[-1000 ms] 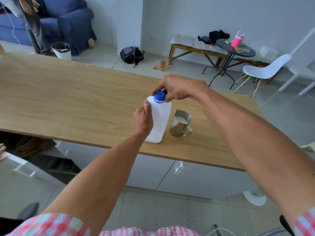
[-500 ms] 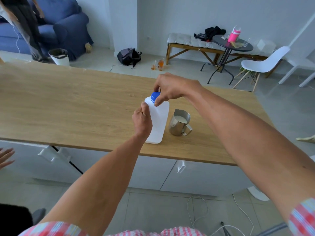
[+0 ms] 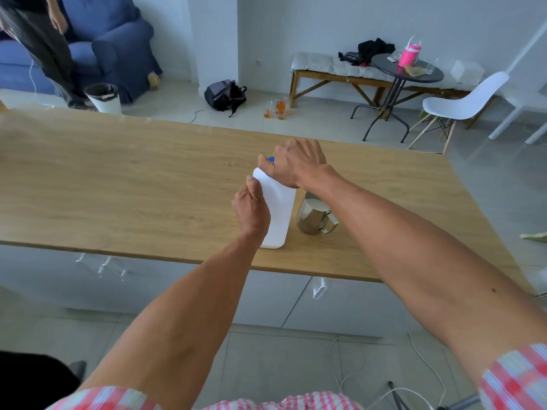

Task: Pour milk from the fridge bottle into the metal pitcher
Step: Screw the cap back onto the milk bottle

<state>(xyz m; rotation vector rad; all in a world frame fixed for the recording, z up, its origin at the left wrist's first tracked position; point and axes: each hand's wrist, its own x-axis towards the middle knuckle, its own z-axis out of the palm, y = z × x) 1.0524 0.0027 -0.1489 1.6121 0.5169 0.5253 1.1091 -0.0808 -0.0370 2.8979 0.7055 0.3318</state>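
Turning the blue cap (image 3: 270,159) is the step, I judge, and you are doing it with the right hand (image 3: 296,164) closed over it. Your left hand (image 3: 251,210) is gripping the bottle (image 3: 279,208), which is standing on the counter (image 3: 118,184) just beside the pitcher (image 3: 313,216). Keep the bottle upright and pressed down, so the twisting is not knocking the pitcher.

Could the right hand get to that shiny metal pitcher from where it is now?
Probably yes. The right hand grips the blue cap, and the pitcher stands just beside the bottle with nothing between; it must release the cap first.
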